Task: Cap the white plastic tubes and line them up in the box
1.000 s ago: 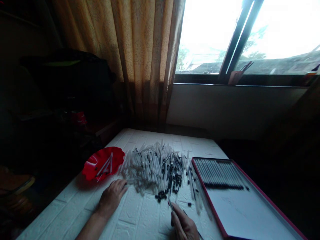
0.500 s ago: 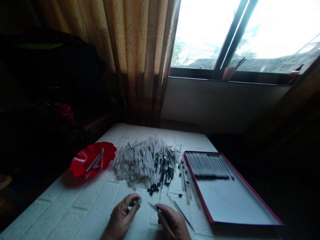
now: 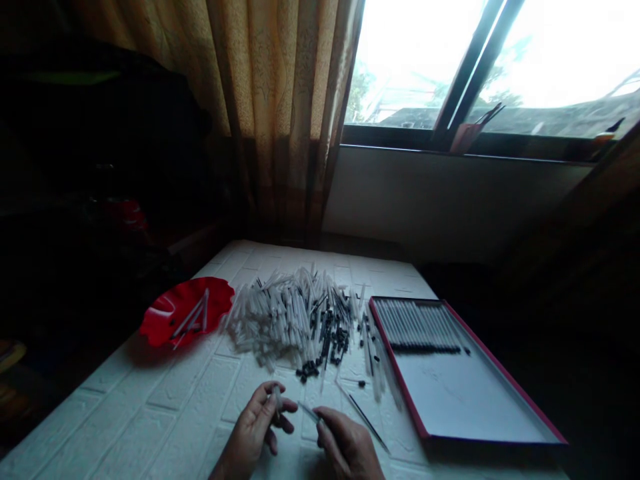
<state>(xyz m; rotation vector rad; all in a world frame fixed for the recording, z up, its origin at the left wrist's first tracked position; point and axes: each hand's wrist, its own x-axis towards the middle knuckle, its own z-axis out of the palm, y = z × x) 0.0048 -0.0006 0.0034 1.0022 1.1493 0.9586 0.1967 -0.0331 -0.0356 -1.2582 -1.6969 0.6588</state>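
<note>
My left hand (image 3: 254, 425) pinches a small translucent pen cap (image 3: 278, 396) between thumb and forefinger, its other fingers spread. Opposite it, my right hand (image 3: 347, 441) is closed around a slim clear pen (image 3: 307, 410), whose thin end points left toward the cap; the two are apart. Most of the pen is hidden in the palm. Just beyond my hands lies a heap of clear pen parts (image 3: 285, 313) with small black plugs (image 3: 310, 369) along its near side. Beside my right hand, a dark ink refill (image 3: 367, 421) rests on the table.
To the right, a shallow red-edged box tray (image 3: 480, 407) holds a row of pens (image 3: 420, 325). A red wavy-rimmed bowl (image 3: 160, 310) with a few pen parts stands at the left. The table (image 3: 165, 407) has a white brick pattern; curtain (image 3: 280, 100) and window lie behind.
My left hand has turned, lifting the pen cap more upright and spreading its lower fingers. My right hand stays almost where it was with the pen. The camera view has shifted slightly.
</note>
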